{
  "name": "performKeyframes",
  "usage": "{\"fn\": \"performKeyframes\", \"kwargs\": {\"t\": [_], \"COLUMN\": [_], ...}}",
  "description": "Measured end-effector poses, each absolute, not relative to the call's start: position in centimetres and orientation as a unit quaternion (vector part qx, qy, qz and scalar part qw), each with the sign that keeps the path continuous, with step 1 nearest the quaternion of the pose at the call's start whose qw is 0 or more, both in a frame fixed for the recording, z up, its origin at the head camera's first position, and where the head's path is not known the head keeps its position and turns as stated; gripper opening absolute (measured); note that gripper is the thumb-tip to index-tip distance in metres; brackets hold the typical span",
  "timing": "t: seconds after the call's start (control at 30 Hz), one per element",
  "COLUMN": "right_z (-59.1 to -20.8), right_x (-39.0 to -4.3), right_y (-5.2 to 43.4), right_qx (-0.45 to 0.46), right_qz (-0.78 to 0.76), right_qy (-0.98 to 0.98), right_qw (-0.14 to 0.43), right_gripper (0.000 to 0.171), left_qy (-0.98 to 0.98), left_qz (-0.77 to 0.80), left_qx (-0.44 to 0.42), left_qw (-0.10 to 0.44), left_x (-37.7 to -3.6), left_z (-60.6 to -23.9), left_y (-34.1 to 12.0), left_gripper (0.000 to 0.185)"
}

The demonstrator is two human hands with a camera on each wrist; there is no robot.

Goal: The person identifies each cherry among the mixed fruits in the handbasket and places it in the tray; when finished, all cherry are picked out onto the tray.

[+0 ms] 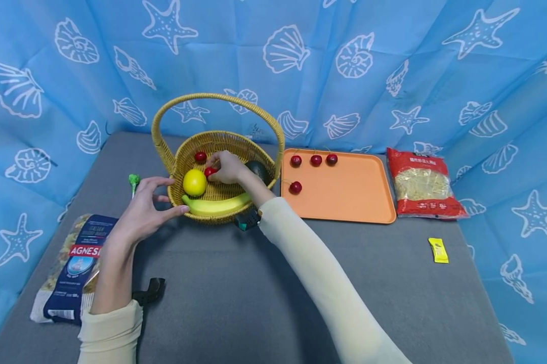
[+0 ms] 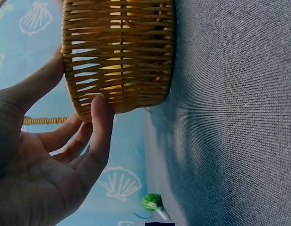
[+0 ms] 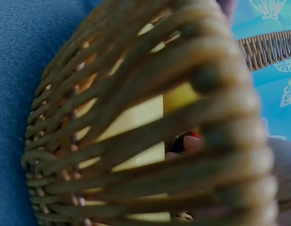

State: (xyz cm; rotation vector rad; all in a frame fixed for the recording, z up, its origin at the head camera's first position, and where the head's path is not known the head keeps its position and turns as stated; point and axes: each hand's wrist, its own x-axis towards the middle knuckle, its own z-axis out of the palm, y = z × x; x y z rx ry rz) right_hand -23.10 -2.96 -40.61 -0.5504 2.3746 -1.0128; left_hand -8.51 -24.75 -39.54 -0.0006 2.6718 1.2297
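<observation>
One cherry (image 1: 209, 172) (likely slick; best held side-on) is being pinched by the right hand (image 1: 230, 168), the basket (image 1: 224, 136) being held at eight o'clock by the left hand (image 1: 143, 210).

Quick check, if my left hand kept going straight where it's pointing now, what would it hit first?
The wicker basket: your left hand is touching its side. Past that wall, the yellow fruit looks next in line, though depth is hard to judge.
</observation>
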Motion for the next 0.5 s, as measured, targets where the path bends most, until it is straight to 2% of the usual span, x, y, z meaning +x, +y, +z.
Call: {"fn": "performKeyframes", "kwargs": {"t": [0.17, 0.27, 0.5], "right_z": [-40.5, -40.2, -38.6], "right_x": [-22.8, -22.5, -21.6], "right_y": [-3.3, -3.3, -1.4], "right_qx": [-0.231, -0.229, -0.251], "right_qz": [-0.338, -0.342, -0.388], "right_qy": [0.876, 0.876, 0.862], "right_qw": [0.255, 0.253, 0.207], "right_gripper": [0.037, 0.036, 0.033], "left_qy": [0.904, 0.904, 0.904], "left_qz": [0.415, 0.415, 0.415], "left_qx": [0.000, 0.000, -0.001], "left_qw": [0.102, 0.102, 0.101], "left_x": [-8.5, -8.5, -8.5], "left_z": [-39.6, -39.6, -39.6], "left_y": [-24.9, -25.0, -24.8], "left_gripper": [0.086, 0.086, 0.086]}}
